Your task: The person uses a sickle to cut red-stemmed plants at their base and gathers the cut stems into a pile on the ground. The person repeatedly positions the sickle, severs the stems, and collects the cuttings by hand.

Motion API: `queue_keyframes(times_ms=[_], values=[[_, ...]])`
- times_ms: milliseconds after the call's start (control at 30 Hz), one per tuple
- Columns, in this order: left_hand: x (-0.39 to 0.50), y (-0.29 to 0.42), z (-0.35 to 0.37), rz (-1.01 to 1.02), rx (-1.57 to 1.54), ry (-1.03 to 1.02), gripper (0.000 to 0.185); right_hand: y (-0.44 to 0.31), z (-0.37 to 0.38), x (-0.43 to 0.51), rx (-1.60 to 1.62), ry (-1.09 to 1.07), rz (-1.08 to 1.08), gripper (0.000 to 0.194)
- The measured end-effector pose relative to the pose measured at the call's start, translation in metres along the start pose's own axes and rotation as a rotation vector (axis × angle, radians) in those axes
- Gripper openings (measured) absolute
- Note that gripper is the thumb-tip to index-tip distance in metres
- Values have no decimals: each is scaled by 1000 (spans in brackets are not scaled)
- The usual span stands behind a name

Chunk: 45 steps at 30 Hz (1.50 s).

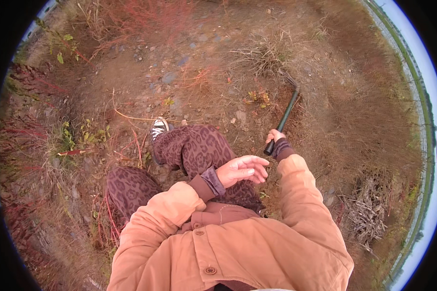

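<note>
My right hand (275, 136) is closed around the lower handle of a hand tool (288, 111) with a dark green shaft and a black butt end. Its metal head (290, 79) bends to the left near the ground, beside a tuft of dry grass (264, 54); I cannot tell whether it is a sickle or a small hoe. Loose reddish-brown soil (276, 105) lies next to the shaft. My left hand (242, 170) hovers above my bent knee, its fingers loosely curled and apart, holding nothing.
A small leafy plant (259, 99) grows left of the tool. Flat stones (169, 77) dot the bare dirt. My sneaker (160, 127) is planted by a long dry stem (134, 118). Red-stemmed brush (142, 22) stands ahead, and a heap of dry plant debris (367, 212) lies to the right.
</note>
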<state>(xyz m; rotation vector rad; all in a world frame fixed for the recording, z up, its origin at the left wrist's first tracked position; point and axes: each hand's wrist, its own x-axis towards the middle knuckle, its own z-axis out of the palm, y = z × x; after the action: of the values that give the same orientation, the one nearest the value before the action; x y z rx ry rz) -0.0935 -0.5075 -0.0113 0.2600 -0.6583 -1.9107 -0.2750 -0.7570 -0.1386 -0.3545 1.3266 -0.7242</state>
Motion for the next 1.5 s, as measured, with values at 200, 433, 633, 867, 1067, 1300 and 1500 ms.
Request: queue_keyframes(times_ms=[200, 433, 633, 867, 1067, 1300, 1500], values=[[-1, 1, 0, -34, 46, 1, 44, 7, -24, 4, 23, -216, 203, 16], [-3, 0, -4, -16, 27, 7, 45, -3, 17, 11, 44, -98, -51, 15], [-3, 0, -1, 26, 7, 0, 45, 49, -38, -55, -105, -19, 108, 16], [-2, 1, -1, 61, 15, 41, 42, 63, -18, -161, -233, -14, 90, 12], [4, -4, 1, -22, 114, 64, 41, 88, -74, -236, -172, -171, 175, 10], [-5, 8, 13, 99, 123, 151, 36, 60, -79, -246, -286, -147, 109, 11], [-2, 29, 28, 142, 297, 468, 18, 65, -76, -285, -394, -212, 79, 16]])
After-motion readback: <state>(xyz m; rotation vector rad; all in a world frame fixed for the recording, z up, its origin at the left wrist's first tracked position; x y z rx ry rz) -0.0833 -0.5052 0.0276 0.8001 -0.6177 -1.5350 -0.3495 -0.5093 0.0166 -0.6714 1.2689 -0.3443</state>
